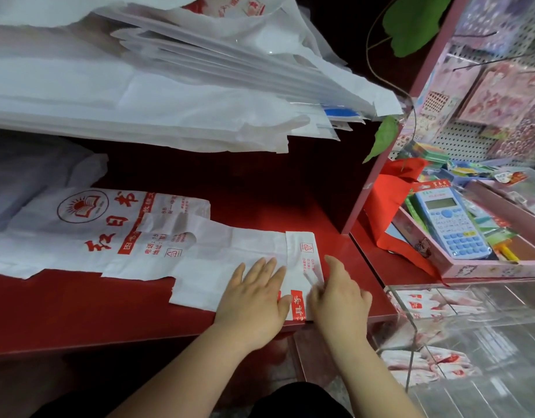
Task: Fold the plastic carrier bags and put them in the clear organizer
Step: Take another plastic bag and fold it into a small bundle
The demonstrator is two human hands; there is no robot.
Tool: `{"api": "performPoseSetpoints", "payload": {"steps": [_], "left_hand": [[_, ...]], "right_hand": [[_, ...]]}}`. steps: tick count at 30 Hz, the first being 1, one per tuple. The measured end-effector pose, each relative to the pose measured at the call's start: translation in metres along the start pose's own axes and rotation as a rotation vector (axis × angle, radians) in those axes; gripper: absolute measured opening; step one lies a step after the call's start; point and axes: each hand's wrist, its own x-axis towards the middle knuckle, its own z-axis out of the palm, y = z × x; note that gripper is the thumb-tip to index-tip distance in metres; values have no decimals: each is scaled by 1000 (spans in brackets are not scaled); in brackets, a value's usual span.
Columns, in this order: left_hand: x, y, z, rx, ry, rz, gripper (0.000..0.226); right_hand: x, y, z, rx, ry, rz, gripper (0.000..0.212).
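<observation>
Now the carrier bag (254,245), narrowed to a strip, lies on the red worktop (79,312), long axis left to right: handles left, turned-over end flap (302,254) right. The left hand (254,294) presses flat on the strip, fingers straight. The right hand (338,297), nearer the flap, touches its edge; its fingers are blurred, so a pinch cannot be told. The next fold likely travels leftward. The clear organizer (405,309) stands just right of the hands.

On the red tabletop (109,312), the left grip (254,292) presses flat on a white plastic carrier bag with red print (230,245); the right grip (338,297) touches its folded end, fingers blurred.
</observation>
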Motion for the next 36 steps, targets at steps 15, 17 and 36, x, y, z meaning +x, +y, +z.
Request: {"api": "performPoseSetpoints", "payload": {"steps": [15,17,36], "left_hand": [[-24,-43,-10,-4,-45,-266,63],[-34,-55,-13,4,-50,-322,63],[-12,19,1,-4,-28,168,54]], "right_hand": [[-13,27,-1,-167,-377,-255,133],[-17,28,-2,-175,-375,-234,138],[45,12,-18,146,-502,203,21]]}}
